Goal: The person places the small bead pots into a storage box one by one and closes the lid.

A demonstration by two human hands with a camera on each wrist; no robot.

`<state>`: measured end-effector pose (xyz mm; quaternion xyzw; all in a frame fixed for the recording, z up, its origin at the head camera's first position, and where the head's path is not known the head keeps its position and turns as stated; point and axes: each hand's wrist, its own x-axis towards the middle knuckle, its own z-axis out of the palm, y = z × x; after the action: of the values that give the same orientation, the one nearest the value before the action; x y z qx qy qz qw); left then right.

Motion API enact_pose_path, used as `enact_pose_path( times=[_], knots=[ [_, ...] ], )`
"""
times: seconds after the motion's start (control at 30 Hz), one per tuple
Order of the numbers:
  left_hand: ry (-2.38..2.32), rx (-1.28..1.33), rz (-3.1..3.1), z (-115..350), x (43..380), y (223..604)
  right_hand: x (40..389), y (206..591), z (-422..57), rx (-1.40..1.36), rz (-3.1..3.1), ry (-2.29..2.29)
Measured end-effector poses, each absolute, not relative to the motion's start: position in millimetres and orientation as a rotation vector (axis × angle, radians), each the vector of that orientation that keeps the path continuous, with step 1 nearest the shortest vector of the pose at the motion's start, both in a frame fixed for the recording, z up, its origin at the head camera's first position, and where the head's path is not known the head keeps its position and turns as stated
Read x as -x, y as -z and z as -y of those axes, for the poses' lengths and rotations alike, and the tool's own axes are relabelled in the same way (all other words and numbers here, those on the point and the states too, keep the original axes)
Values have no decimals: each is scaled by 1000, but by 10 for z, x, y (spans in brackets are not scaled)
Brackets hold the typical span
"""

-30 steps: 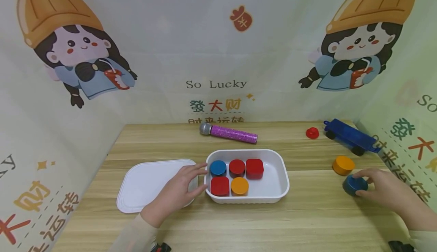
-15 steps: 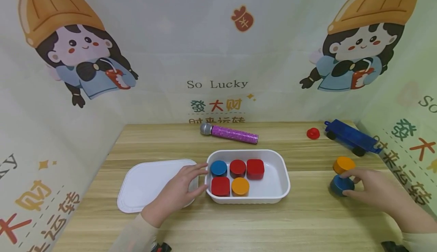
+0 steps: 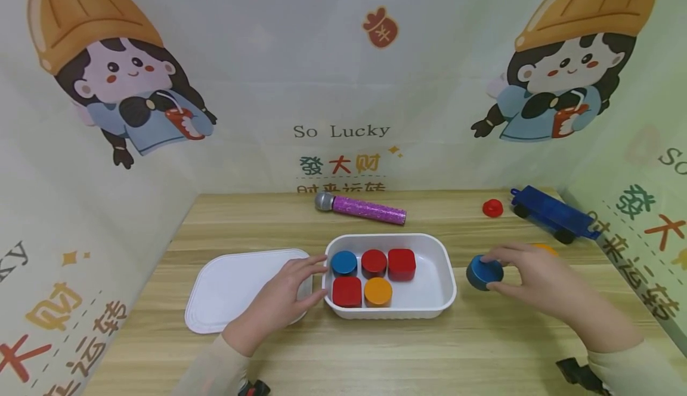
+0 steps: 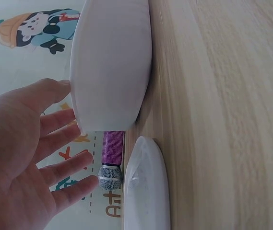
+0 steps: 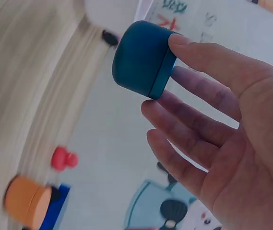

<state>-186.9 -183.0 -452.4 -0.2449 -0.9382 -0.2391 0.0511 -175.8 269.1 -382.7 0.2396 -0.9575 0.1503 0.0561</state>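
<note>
Presently, the right hand is narrow around a blue pot, which it pinches between the thumb and the fingers. The grip is at the side, close to the dark line around it, probably because a round body gives there two good opposite places. This pot seems to be lifted over the bench, just to the right of a white box.

At the left end of the box is the left hand, its fingers spread wide and softly bent, holding nothing. The thumb seems to touch the rim, perhaps so that the box does not slide.

Inside the box five more pots stand upright in two rows, toward the left, so the right part stays bare. The far row has blue, red and red square ones; the near row has a red square and an orange one.

Partly under the left hand lies a white lid, flat on the bench. Farther, behind the box, lies a purple microphone. At the far right are a small red thing and a blue toy cart; nearer than the cart, an orange pot is mostly hidden by the right hand in the head view.
</note>
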Motion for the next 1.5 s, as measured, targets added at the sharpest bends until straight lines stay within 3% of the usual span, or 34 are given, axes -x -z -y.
enact_pose_path(
  times=[0.33, 0.67, 0.97, 1.5],
  knots=[
    [730, 738, 2858, 1833, 1861, 4537, 1813, 3727, -2224, -790, 2873, -552],
    [760, 714, 2880, 1835, 1869, 4530, 1946, 3864, -1857, -965, 2990, -575],
    [763, 700, 2882, 1839, 1869, 4529, 2085, 4047, -1682, -1135, 3013, -580],
    [776, 700, 2908, 1818, 1867, 4529, 2128, 4158, -1606, -1190, 3085, -615]
  ],
)
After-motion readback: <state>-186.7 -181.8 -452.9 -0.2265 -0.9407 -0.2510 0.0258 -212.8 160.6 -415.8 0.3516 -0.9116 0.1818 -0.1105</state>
